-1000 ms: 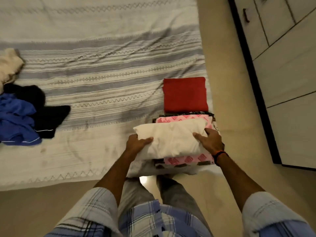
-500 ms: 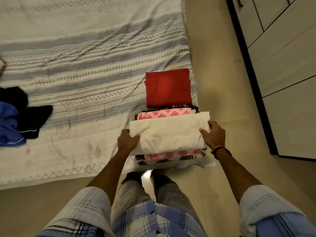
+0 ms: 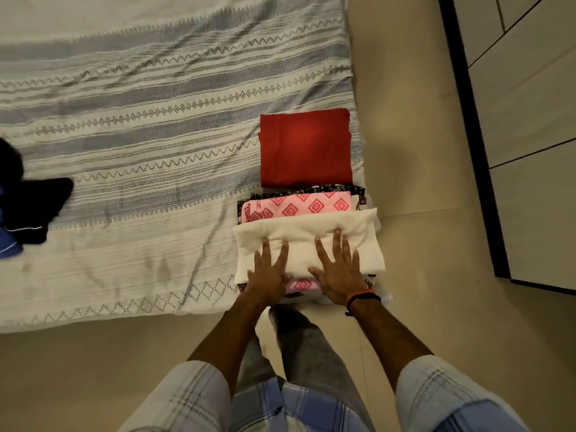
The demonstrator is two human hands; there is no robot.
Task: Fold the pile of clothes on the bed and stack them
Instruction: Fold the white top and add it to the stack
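A folded cream cloth [image 3: 299,232] lies on top of a stack at the bed's near right corner. Under it show a pink diamond-patterned cloth [image 3: 299,205] and a dark patterned one [image 3: 358,194]. My left hand [image 3: 268,272] and my right hand [image 3: 338,272] both press flat on the cream cloth, fingers spread and straight. Just beyond the stack a folded red cloth [image 3: 305,148] lies flat on the bed. Unfolded black clothes [image 3: 37,204] and a blue garment [image 3: 7,244] lie at the bed's left edge of view, partly cut off.
The bed wears a white and grey striped sheet [image 3: 140,135]. Beige floor [image 3: 420,244] runs along its right side and near edge. A wardrobe with pale doors [image 3: 536,120] stands at the right. I stand at the bed's near edge.
My hands left the ends of the cream cloth and came together on top of it, now pressing it flat. The view has shifted right, so less of the loose pile shows.
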